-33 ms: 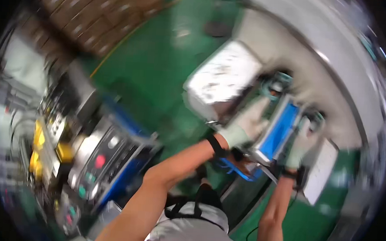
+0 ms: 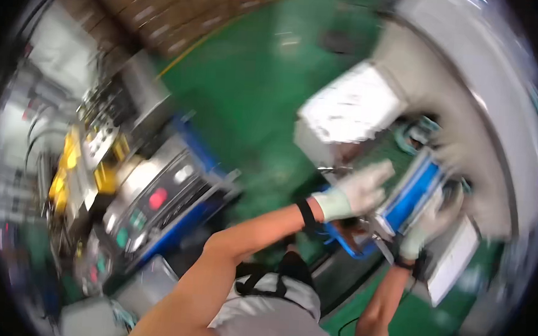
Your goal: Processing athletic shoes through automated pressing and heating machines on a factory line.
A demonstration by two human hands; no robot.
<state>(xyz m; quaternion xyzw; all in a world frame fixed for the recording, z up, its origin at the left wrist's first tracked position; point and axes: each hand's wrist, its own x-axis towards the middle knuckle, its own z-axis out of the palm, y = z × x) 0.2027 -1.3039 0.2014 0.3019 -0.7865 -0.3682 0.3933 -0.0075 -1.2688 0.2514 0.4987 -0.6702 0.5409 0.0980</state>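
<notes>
My left hand (image 2: 360, 191), in a white glove, reaches forward with fingers stretched out and nothing in them. Just right of it is a long fixture with a bright blue top and metal edges (image 2: 412, 196). At its other side is my right hand (image 2: 431, 221), also gloved, fingers extended but blurred. A dark and teal piece (image 2: 465, 185) lies by the right fingertips; whether they touch it is unclear. Beyond the fixture sits a ring-shaped teal piece (image 2: 419, 134), apart from my left hand; motion blur hides its exact kind.
A white-topped box (image 2: 353, 105) stands beyond my left hand, another white box (image 2: 454, 262) beside my right wrist. A pale curved counter (image 2: 447, 80) runs along the right. On the left is a machine panel with a red button (image 2: 157, 198). Cardboard boxes (image 2: 173, 17) are stacked far left.
The whole view has shifted, moving the scene rightward and slightly down. My left hand has drawn back from the far teal piece and stands clear of the blue fixture.
</notes>
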